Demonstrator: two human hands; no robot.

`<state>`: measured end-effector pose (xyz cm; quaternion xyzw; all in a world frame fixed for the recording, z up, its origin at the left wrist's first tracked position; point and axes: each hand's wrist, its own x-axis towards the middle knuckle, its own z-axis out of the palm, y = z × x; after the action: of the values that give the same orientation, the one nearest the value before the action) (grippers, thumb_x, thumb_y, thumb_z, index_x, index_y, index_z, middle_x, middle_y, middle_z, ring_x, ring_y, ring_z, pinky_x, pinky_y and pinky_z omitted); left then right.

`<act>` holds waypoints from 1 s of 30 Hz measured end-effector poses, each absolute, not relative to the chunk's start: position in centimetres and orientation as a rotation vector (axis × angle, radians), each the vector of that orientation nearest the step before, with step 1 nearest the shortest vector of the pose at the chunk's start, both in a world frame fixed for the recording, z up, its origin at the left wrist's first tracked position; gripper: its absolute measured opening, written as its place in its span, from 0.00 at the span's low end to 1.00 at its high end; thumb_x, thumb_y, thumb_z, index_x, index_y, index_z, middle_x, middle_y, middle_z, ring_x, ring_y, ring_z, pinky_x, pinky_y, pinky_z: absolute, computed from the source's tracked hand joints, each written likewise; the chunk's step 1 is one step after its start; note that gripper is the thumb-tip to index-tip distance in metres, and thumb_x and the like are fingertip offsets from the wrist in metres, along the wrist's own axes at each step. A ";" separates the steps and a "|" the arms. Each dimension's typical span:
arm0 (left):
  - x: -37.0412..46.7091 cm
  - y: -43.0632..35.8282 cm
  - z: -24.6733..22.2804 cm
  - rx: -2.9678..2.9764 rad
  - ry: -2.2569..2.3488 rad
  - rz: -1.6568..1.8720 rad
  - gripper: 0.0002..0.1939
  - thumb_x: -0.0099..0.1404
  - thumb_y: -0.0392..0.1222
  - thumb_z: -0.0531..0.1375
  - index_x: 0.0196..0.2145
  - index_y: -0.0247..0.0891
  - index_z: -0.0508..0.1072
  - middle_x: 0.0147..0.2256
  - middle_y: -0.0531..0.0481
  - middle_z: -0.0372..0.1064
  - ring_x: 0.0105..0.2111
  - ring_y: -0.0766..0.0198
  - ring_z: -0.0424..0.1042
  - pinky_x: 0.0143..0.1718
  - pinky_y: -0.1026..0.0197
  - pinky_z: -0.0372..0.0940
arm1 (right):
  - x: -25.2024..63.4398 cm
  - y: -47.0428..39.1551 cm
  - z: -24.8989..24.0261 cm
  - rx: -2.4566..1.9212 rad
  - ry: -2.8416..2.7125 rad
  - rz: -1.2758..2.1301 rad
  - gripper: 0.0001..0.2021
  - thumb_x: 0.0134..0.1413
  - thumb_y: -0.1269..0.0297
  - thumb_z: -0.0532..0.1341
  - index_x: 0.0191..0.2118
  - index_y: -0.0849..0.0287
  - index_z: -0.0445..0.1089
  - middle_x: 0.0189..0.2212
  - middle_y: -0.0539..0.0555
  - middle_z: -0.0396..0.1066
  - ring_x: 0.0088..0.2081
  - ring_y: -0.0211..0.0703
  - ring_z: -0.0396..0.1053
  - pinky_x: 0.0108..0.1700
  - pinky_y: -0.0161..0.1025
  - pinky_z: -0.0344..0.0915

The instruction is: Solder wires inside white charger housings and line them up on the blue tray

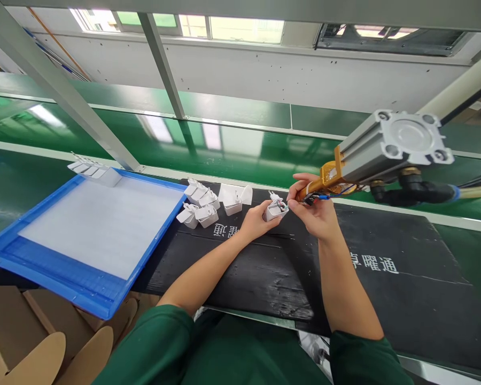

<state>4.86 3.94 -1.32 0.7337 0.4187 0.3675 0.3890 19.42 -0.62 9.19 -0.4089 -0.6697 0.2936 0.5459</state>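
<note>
My left hand [260, 220] is closed around a white plug adapter [276, 209], a small box-shaped housing whose near end stands open with coloured wires showing. Beside it, my right hand [315, 211] has its fingers and thumb around the gold-coloured front end of an air-powered tool [385, 144] with a silver cylinder. The tool's tip is hidden by the fingers, close to the adapter's wires. Left of my left hand, several similar white adapters [202, 195] stand in a cluster. One more adapter [232, 207] sits by a piece of white paper.
A blue tray [70, 286] lined with a white sheet lies to the left, with a row of white adapters [96, 172] at its far edge. Black printed cardboard [401, 289] covers the bench. Beyond runs a green belt [240, 147]; cardboard boxes [20, 321] stand lower left.
</note>
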 end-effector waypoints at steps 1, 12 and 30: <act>4.8 4.0 -1.3 1.869 1.067 0.937 0.22 0.57 0.47 0.65 0.48 0.38 0.73 0.27 0.56 0.71 0.23 0.70 0.64 0.27 0.69 0.60 | 19.4 -0.7 9.3 -0.964 -1.590 0.702 0.20 0.57 0.57 0.63 0.54 0.47 0.60 0.33 0.50 0.65 0.33 0.42 0.65 0.36 0.42 0.65; 5.6 3.8 -2.2 1.759 1.025 0.891 0.20 0.55 0.44 0.67 0.45 0.37 0.72 0.31 0.53 0.74 0.31 0.63 0.72 0.34 0.64 0.68 | 17.6 -1.6 10.2 -0.935 -1.570 0.766 0.25 0.50 0.49 0.66 0.52 0.47 0.61 0.32 0.51 0.64 0.33 0.46 0.65 0.36 0.45 0.67; 6.4 3.1 -2.6 1.558 0.811 1.029 0.21 0.55 0.44 0.69 0.44 0.35 0.70 0.36 0.49 0.75 0.35 0.61 0.75 0.34 0.63 0.71 | 17.4 -2.2 10.1 -0.909 -1.587 0.773 0.24 0.51 0.49 0.66 0.53 0.46 0.63 0.34 0.53 0.64 0.35 0.46 0.65 0.36 0.47 0.69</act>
<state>6.36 3.08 -2.62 0.6512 0.3390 0.4301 0.5254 17.37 -2.19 10.11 -0.3833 -0.6696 0.3261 0.5463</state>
